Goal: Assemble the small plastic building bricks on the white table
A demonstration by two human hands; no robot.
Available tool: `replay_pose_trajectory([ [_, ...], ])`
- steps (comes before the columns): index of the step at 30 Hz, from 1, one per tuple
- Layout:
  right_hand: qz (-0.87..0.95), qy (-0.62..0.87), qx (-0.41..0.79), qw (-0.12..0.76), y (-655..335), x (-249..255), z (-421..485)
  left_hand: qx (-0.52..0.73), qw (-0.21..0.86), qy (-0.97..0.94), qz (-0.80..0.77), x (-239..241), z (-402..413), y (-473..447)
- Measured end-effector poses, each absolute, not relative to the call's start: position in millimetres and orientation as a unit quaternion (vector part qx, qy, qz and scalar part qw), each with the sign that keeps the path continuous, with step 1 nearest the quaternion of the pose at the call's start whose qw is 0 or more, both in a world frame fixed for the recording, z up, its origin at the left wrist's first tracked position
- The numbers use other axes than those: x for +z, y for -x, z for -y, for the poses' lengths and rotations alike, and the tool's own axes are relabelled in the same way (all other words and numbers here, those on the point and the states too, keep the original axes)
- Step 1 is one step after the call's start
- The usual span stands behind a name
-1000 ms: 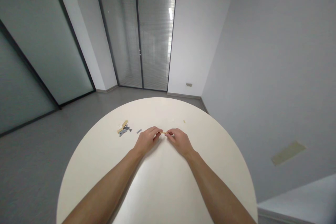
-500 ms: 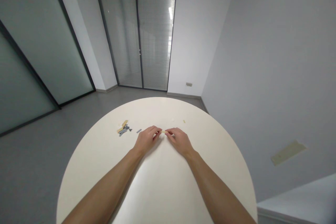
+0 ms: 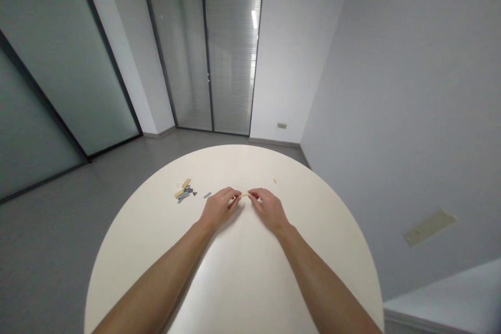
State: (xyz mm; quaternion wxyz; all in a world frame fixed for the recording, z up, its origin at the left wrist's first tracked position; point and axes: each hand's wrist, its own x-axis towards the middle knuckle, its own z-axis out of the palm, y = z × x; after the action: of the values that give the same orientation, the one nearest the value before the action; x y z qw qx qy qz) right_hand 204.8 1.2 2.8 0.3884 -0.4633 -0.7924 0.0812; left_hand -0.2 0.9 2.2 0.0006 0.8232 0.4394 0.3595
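Between my two hands is a small, thin yellow piece [image 3: 245, 195], like a toy building brick. My left hand [image 3: 221, 205] pinches its left end with thumb and forefinger. At the other end, my right hand [image 3: 269, 206] has its thumb and fingers closed on the piece. Both hands hover just over the middle of the white table. Just left of my left hand lies a flat grey piece [image 3: 207, 195]. Fingertips cover the ends of the yellow piece, so its full length is hidden.
A loose pile of yellow, grey and dark pieces [image 3: 183, 194] lies on the left of the round white table [image 3: 242, 282]. Beyond my right hand is a tiny yellow piece [image 3: 274, 181], with a faint whitish piece [image 3: 257, 178] near it.
My right hand's fingertips have shifted slightly, and a little more of the yellow piece shows between the hands. Everything else stays in place.
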Motion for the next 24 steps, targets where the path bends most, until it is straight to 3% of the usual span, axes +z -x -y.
replay_pose_trajectory([
  [24, 0.791, 0.467, 0.067, 0.390, -203.8, 4.3, 1.4, 0.366, 0.004, -0.821, -0.438, 6.1, 0.7, -0.4],
])
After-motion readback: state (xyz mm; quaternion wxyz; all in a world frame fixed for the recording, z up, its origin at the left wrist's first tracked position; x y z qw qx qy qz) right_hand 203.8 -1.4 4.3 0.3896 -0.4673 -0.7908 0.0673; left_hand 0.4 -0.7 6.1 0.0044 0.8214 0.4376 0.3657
